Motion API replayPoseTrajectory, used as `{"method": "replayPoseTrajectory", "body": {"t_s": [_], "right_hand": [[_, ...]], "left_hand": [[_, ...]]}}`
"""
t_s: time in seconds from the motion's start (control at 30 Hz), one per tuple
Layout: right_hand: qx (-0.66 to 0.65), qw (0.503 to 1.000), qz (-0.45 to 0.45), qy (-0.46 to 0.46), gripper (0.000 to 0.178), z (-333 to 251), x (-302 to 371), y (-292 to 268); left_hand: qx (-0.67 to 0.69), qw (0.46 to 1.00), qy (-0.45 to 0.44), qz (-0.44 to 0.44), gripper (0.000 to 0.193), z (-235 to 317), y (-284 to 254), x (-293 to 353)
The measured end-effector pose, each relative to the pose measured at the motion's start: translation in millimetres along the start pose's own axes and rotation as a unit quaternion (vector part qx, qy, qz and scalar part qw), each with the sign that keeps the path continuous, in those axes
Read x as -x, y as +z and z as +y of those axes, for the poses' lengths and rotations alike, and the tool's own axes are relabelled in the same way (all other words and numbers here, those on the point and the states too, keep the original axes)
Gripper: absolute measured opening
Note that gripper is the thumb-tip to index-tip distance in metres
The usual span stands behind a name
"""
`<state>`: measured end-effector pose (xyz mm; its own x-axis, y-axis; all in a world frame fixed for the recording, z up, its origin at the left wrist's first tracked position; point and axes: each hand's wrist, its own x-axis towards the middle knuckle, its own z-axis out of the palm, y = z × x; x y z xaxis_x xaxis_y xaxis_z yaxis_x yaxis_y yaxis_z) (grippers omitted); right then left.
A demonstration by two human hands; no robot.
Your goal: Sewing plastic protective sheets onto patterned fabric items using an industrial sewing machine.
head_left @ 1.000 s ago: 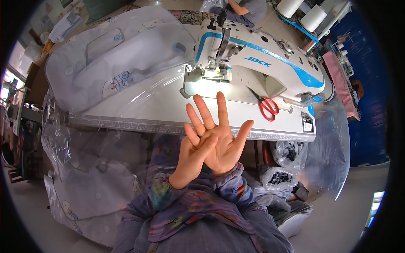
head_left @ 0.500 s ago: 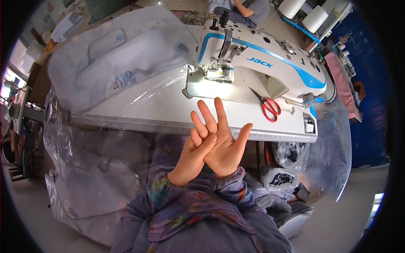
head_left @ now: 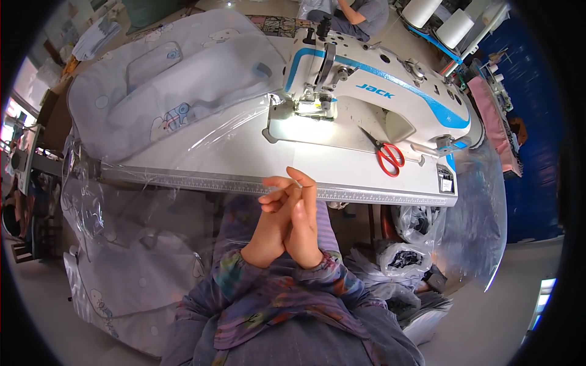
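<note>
My two bare hands are clasped against each other in front of the table's near edge. My left hand [head_left: 268, 232] lies against the palm side of my right hand [head_left: 303, 235]. The fingers of my right hand are bent and lean leftward over my left hand, so some left fingers are hidden. No tool or cloth shows in either hand. Beyond them on the white table [head_left: 238, 155] stands a white and blue sewing machine [head_left: 378, 82], its lamp lit at the needle. Red-handled scissors [head_left: 389, 158] lie below its arm, apart from my hands.
Pale printed fabric [head_left: 183, 79] with clear plastic film covers the table's left side; more fabric [head_left: 146, 274] hangs below. Plastic bags of dark scraps [head_left: 406, 259] sit at lower right. Thread cones [head_left: 455, 27] stand behind the machine. Another person [head_left: 360, 18] sits at the back.
My right hand was spread wide with its fingers up; its fingers have bent and folded in against my left hand. Both hands have drawn slightly back from the machine.
</note>
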<state>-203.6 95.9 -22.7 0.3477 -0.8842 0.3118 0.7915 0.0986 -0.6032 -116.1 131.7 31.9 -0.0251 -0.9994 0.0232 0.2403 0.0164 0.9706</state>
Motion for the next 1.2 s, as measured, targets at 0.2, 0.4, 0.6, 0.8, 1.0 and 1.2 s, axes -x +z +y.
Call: {"method": "replayPoseTrajectory", "body": {"t_s": [0.2, 0.4, 0.6, 0.8, 1.0, 1.2], "right_hand": [[-0.009, 0.993, 0.111, 0.036, 0.075, -50, -19, 79], [-0.221, 0.968, 0.016, 0.119, 0.085, -69, -19, 53], [-0.137, 0.981, 0.044, 0.131, 0.078, -69, -19, 60], [0.046, 0.996, 0.075, -0.001, 0.037, -45, -11, 82], [0.344, 0.939, 0.015, -0.023, 0.047, -40, -2, 73], [-0.122, 0.978, 0.095, 0.139, 0.049, -59, -10, 68]], "left_hand": [[0.217, 0.972, -0.084, 0.026, 0.009, 2, -2, -2], [0.111, 0.983, -0.101, -0.106, 0.01, 33, 1, -9], [0.134, 0.985, -0.026, -0.102, 0.028, -4, -2, -2], [0.217, 0.974, -0.059, 0.007, 0.017, 6, 11, 5], [0.077, 0.99, 0.11, -0.046, 0.024, 0, 11, 5], [0.068, 0.992, -0.07, -0.086, 0.018, 9, -11, 5]]}}
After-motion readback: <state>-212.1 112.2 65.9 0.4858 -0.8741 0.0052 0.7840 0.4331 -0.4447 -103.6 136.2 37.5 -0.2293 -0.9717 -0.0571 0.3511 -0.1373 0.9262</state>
